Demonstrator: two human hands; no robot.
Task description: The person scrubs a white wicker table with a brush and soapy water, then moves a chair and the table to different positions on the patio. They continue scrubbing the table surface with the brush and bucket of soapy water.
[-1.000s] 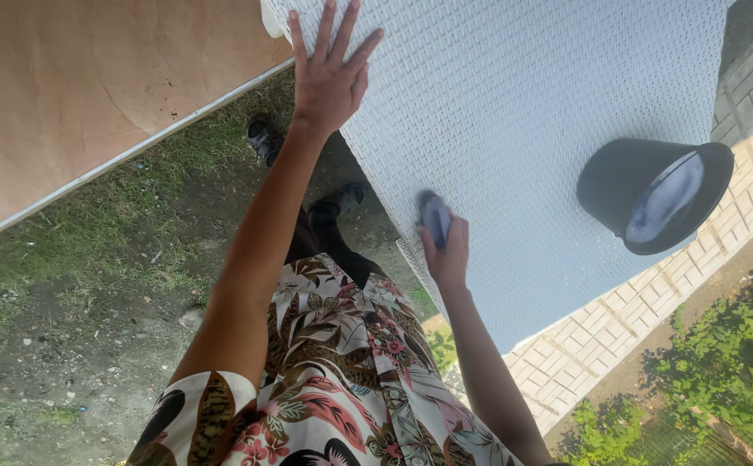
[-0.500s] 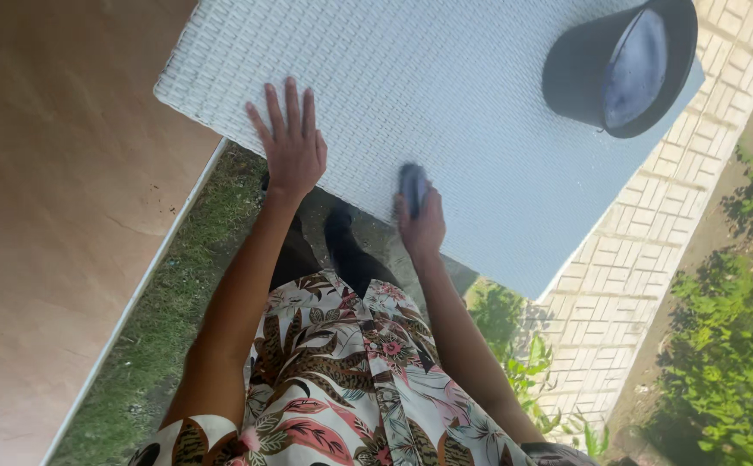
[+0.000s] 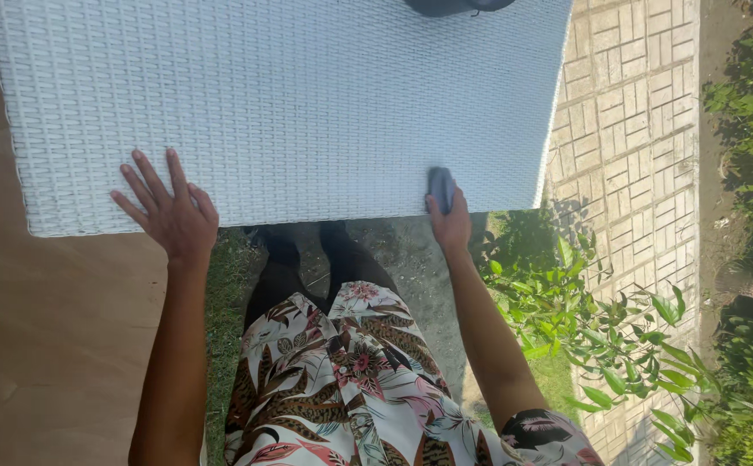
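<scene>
A white woven wicker table (image 3: 290,103) fills the upper part of the head view. My left hand (image 3: 167,213) lies flat with fingers spread on the table's near edge at the left. My right hand (image 3: 448,217) presses a small blue-grey cloth (image 3: 441,186) onto the near edge toward the right corner, fingers closed around it. A dark hat (image 3: 456,6) sits at the table's far edge, mostly cut off by the frame.
A tan wooden surface (image 3: 40,345) lies to the left. Brick paving (image 3: 626,155) runs along the right, with leafy green plants (image 3: 601,319) beside it. Grass and bare soil (image 3: 411,267) lie under the table by my dark shoes (image 3: 307,246).
The view has swung so the table sits squarely ahead and the hat has slid to the top edge. Both hands have moved apart along the near edge, the cloth going right.
</scene>
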